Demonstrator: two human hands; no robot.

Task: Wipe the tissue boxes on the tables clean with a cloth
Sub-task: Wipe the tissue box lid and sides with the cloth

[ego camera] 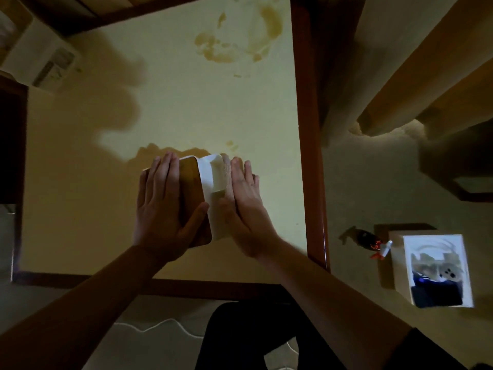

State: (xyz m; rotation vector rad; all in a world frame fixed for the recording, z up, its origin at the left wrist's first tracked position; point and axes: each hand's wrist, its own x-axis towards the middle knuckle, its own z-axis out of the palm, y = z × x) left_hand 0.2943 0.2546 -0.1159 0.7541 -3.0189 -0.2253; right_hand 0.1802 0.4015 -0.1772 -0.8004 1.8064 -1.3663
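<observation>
A white tissue box point(206, 182) with a brown wooden lid stands near the middle of the pale table point(80, 209). My left hand point(162, 204) lies flat on the wooden lid, fingers straight, thumb reaching toward the box's near right corner. My right hand point(245, 206) presses a light cloth point(226, 172) flat against the box's right side; only a strip of cloth shows past the fingers. A tissue pokes from the box's white side.
Brownish stains point(240, 41) mark the far part of the table. The table's red-brown wooden rim point(309, 129) runs along the right. On the floor to the right stand a white open bin point(434, 271) and a small dark wrapper point(370, 241). Another white object point(40, 57) sits far left.
</observation>
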